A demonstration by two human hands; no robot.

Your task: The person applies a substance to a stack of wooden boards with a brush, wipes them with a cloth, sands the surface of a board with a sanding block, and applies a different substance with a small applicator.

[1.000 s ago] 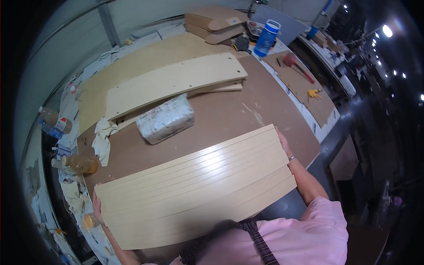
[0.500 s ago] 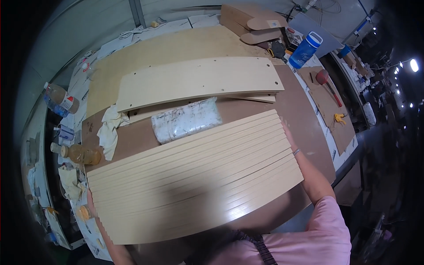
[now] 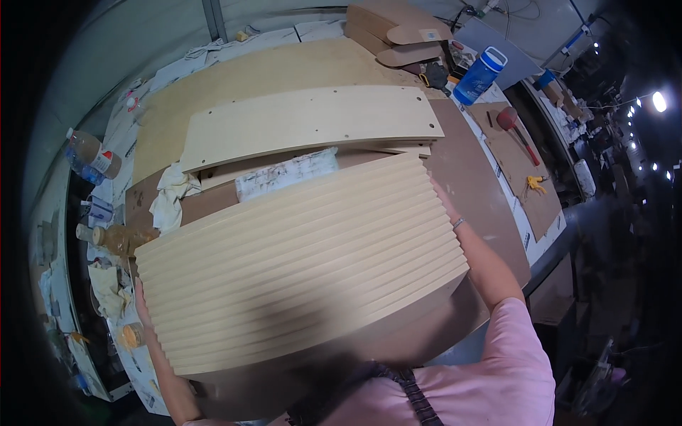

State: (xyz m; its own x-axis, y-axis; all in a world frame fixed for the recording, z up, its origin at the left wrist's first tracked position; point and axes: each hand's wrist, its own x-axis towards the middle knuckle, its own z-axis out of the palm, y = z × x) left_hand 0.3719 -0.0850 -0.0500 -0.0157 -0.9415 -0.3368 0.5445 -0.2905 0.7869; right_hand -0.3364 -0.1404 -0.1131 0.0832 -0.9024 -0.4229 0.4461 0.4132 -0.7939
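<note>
A stepped stack of pale panels stretched over the brown tabletop, left hand and right hand at opposite ends, likely to keep layers together; whether either gripped could not be told. Beyond lay a white-wrapped block.

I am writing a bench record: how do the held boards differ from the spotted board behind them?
The held boards are fanned in steps; the spotted board shows one broad face. The held boards look plain; the spotted board has dark spots. Both are pale.
</note>
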